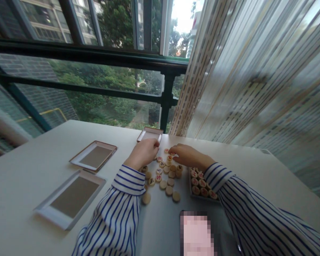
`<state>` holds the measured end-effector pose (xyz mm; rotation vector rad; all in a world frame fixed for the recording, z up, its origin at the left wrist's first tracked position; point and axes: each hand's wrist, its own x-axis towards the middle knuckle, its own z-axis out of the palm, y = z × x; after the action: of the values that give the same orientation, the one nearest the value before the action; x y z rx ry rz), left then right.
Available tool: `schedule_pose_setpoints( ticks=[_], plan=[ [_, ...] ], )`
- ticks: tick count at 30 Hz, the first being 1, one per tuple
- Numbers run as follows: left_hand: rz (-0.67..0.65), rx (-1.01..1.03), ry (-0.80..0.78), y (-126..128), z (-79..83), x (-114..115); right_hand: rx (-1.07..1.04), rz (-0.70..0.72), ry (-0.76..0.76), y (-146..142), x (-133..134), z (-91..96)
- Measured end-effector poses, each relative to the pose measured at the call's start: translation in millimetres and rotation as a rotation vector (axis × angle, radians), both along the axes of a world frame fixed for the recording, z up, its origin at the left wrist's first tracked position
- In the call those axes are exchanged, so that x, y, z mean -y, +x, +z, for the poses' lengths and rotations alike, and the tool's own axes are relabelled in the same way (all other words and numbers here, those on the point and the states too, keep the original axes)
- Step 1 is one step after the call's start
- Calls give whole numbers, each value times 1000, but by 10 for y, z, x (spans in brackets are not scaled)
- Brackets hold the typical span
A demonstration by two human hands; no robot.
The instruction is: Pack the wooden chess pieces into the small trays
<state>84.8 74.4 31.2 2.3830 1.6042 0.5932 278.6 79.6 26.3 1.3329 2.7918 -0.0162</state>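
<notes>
Tray (204,198), right side: discs (202,183) rowed face-up, walls presumably keeping order. Loose discs (169,191), left of it: round, no long axis; some lettered faces upward, others blank. Right hand (190,155) bends over farther ones; left hand (144,152) curls before shallow box (149,136). Either grip: cannot tell.

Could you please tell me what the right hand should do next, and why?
Probably the right hand should pick up the red-marked xiangqi piece near its fingertips: that piece lies loose on the white table, within easy reach, while other red-marked pieces sit together in the tray under the right sleeve.
</notes>
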Motion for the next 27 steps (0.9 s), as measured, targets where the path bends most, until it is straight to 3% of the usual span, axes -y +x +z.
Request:
schedule_pose_setpoints(
  ticks=[17, 27],
  plan=[
    [5, 13, -7, 21, 22, 23, 76, 64, 16, -101, -106, -115],
    [33, 135, 11, 60, 13, 8, -95, 16, 147, -15, 36, 157]
  ],
)
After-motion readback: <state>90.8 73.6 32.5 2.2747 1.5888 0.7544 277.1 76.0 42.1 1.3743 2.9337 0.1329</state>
